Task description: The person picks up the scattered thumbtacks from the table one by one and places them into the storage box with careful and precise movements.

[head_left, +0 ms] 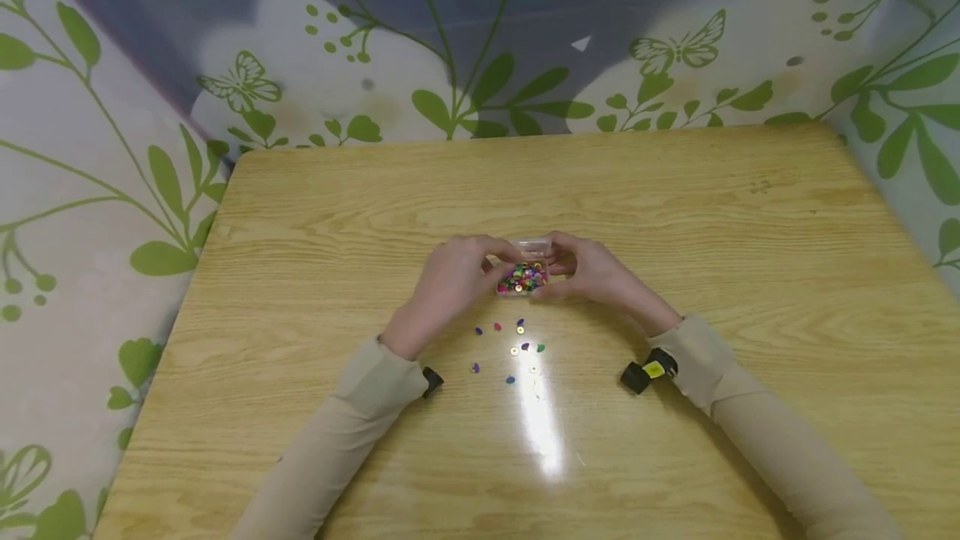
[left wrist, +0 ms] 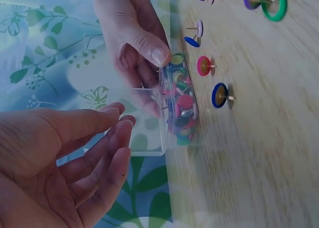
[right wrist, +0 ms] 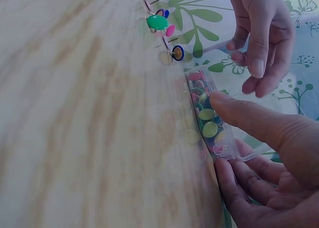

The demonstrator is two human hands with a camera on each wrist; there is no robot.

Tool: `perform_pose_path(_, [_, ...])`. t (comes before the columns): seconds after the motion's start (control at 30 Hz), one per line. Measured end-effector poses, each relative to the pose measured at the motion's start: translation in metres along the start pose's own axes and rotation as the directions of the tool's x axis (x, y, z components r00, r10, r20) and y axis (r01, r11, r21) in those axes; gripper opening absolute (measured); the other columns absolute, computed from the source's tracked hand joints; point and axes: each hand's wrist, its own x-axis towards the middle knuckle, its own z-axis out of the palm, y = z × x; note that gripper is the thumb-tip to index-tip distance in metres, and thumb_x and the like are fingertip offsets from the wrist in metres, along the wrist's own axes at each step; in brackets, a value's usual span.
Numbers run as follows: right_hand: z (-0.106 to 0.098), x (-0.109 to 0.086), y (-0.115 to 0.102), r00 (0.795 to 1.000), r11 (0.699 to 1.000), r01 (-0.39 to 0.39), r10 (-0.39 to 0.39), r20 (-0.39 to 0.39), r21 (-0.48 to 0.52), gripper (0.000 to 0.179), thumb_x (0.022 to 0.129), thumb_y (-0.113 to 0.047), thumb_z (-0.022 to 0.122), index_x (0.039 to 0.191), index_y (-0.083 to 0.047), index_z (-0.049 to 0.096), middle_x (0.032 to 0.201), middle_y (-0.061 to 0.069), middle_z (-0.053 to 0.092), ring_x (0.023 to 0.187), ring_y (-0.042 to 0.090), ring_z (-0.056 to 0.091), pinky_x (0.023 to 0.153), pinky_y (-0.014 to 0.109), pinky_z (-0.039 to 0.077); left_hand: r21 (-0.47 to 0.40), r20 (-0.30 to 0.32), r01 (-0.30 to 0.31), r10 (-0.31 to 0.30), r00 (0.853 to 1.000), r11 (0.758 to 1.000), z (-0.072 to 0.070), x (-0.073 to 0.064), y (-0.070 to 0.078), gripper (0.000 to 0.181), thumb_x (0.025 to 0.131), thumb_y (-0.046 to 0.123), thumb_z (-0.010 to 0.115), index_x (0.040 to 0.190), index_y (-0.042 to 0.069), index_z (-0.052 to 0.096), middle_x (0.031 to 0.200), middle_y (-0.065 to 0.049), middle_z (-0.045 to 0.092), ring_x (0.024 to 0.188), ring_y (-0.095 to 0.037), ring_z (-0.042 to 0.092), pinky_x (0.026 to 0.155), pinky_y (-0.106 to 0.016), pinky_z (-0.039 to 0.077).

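Note:
A small clear plastic box [right wrist: 228, 149], filled with colourful thumbtacks [head_left: 525, 277], lies on the table with its transparent lid [head_left: 534, 247] swung up at the back. My right hand [head_left: 596, 272] holds the box at its right end, thumb on the near side and fingers behind. Over the box's left side hovers my left hand [head_left: 456, 275], its fingers loosely bent and the thumb close to the fingertips; no tack shows between them in either wrist view. Several loose thumbtacks lie in front of the box, among them a green one [head_left: 541, 347] and a pink one [left wrist: 203, 66].
The wooden table [head_left: 337, 207] runs back to a wall covering [head_left: 510, 40] with green leaves and butterflies. A black wrist device [head_left: 636, 377] with a yellow label sits at the right cuff, and another dark one [head_left: 432, 382] at the left cuff.

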Motion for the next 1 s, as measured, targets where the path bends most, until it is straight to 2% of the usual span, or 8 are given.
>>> perform_pose_path(0.33, [-0.001, -0.001, -0.002, 1.0, 1.0, -0.015, 0.015, -0.007, -0.001, 0.069, 0.077, -0.017, 0.09, 0.136, -0.009, 0.055, 0.127, 0.017, 0.062, 0.119, 0.039, 0.062, 0.101, 0.048, 0.052, -0.02, 0.023, 0.03, -0.029, 0.999, 0.999, -0.008, -0.013, -0.011, 0.01, 0.095, 0.018, 0.073, 0.102, 0.018, 0.079, 0.094, 0.002, 0.077, 0.077, -0.012, 0.069, 0.062, -0.025, 0.053])
perform_pose_path(0.47, [-0.001, -0.001, -0.002, 1.0, 1.0, -0.011, 0.011, -0.008, 0.003, 0.07, 0.077, -0.016, 0.09, 0.137, -0.008, 0.055, 0.126, 0.018, 0.062, 0.119, 0.038, 0.063, 0.1, 0.046, 0.053, 0.0, 0.074, 0.019, -0.019, 0.997, 1.0, -0.009, -0.022, -0.016, 0.007, 0.094, 0.019, 0.074, 0.098, 0.019, 0.079, 0.092, 0.004, 0.077, 0.077, -0.012, 0.069, 0.066, -0.027, 0.054])
perform_pose_path(0.6, [0.0, 0.0, -0.002, 1.0, 1.0, -0.01, 0.01, -0.006, 0.002, 0.071, 0.076, -0.017, 0.09, 0.137, -0.008, 0.055, 0.126, 0.018, 0.062, 0.119, 0.038, 0.063, 0.1, 0.045, 0.053, -0.01, 0.178, 0.003, -0.001, 0.984, 1.0, -0.008, -0.031, -0.021, 0.004, 0.092, 0.019, 0.076, 0.095, 0.021, 0.078, 0.088, 0.007, 0.075, 0.077, -0.007, 0.068, 0.07, -0.026, 0.055])
perform_pose_path(0.77, [0.0, 0.0, -0.002, 1.0, 1.0, -0.017, 0.017, -0.007, 0.005, 0.071, 0.075, -0.017, 0.091, 0.136, -0.009, 0.055, 0.126, 0.017, 0.063, 0.119, 0.037, 0.062, 0.101, 0.046, 0.052, -0.04, 0.307, 0.008, 0.004, 0.952, 0.999, -0.005, -0.039, -0.023, 0.013, 0.084, 0.025, 0.083, 0.093, 0.02, 0.074, 0.083, 0.01, 0.071, 0.074, -0.004, 0.063, 0.072, -0.026, 0.053])
perform_pose_path(0.87, [0.0, -0.001, -0.002, 1.0, 1.0, -0.02, 0.02, -0.008, 0.005, 0.071, 0.075, -0.017, 0.091, 0.136, -0.008, 0.055, 0.126, 0.017, 0.063, 0.119, 0.037, 0.062, 0.101, 0.047, 0.052, -0.034, 0.332, 0.017, -0.005, 0.943, 0.999, -0.003, -0.041, -0.023, 0.017, 0.082, 0.026, 0.085, 0.091, 0.019, 0.073, 0.082, 0.01, 0.069, 0.073, -0.004, 0.061, 0.072, -0.027, 0.052])
perform_pose_path(1.0, [0.0, -0.001, -0.002, 1.0, 1.0, -0.019, 0.019, -0.005, 0.001, 0.072, 0.075, -0.018, 0.091, 0.137, -0.008, 0.055, 0.126, 0.017, 0.062, 0.119, 0.037, 0.062, 0.102, 0.047, 0.052, -0.027, 0.316, 0.0, 0.008, 0.949, 1.0, -0.001, -0.042, -0.023, 0.013, 0.085, 0.022, 0.083, 0.088, 0.018, 0.071, 0.081, 0.009, 0.07, 0.073, -0.004, 0.061, 0.071, -0.026, 0.053])
